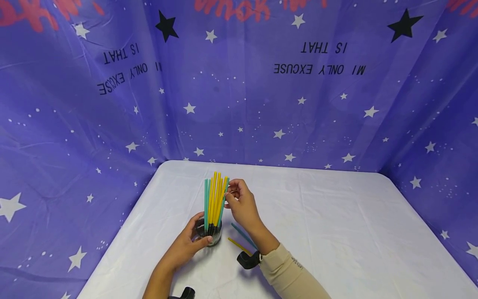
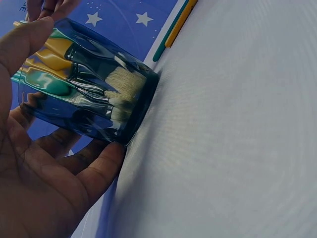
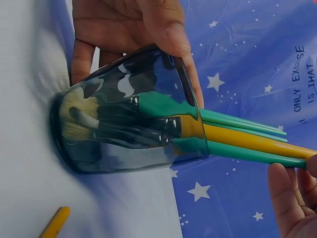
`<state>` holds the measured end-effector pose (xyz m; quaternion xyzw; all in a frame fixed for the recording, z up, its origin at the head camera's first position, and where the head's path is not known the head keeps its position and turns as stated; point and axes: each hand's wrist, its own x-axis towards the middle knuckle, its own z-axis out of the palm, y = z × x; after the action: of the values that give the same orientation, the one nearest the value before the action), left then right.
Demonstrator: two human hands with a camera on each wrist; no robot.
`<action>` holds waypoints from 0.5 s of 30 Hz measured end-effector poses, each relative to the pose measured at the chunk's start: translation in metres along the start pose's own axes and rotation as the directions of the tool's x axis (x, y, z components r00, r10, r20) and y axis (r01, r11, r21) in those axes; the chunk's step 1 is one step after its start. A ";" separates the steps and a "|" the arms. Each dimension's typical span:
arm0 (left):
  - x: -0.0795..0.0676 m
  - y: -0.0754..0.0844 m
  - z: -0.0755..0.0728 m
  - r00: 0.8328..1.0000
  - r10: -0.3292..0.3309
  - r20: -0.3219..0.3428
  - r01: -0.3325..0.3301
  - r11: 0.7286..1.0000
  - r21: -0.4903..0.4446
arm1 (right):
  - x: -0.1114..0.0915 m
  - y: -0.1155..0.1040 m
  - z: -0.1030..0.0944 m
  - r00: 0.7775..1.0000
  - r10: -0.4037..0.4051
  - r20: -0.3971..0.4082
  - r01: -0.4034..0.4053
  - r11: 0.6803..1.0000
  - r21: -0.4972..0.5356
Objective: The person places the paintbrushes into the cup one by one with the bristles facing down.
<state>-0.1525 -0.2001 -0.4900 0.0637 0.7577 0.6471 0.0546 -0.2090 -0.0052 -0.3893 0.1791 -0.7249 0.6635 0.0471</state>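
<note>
A dark, see-through glass stands on the table, holding several paintbrushes with yellow and green handles. Their pale bristles point down at the glass bottom. My left hand grips the glass from its left side, thumb near the front and fingers behind. Up at the handle ends, my right hand pinches the top of a green-handled paintbrush at the right edge of the bunch; that brush stands in the glass. In the left wrist view, the right hand's fingers show only partly, behind the left thumb.
A green handle and a yellow handle lie on the white table, partly hidden beneath the right forearm. Black wrist cameras sit at both wrists. A purple star-printed cloth hangs behind and at both sides.
</note>
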 end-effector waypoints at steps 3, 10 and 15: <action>0.000 0.000 0.000 1.000 0.005 -0.001 -0.005 1.000 0.006 | 0.005 0.016 0.002 1.000 0.013 0.010 -0.013 1.000 -0.005; 0.000 0.000 0.000 1.000 0.002 0.002 -0.002 1.000 0.008 | 0.011 0.043 0.006 0.999 0.010 0.033 -0.008 0.999 -0.047; 0.000 0.000 0.000 1.000 -0.001 0.001 0.001 1.000 0.012 | 0.009 0.045 0.004 0.998 0.010 0.066 -0.005 0.997 -0.072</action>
<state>-0.1527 -0.2002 -0.4905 0.0639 0.7615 0.6426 0.0552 -0.2315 -0.0081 -0.4291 0.1965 -0.7502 0.6308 0.0269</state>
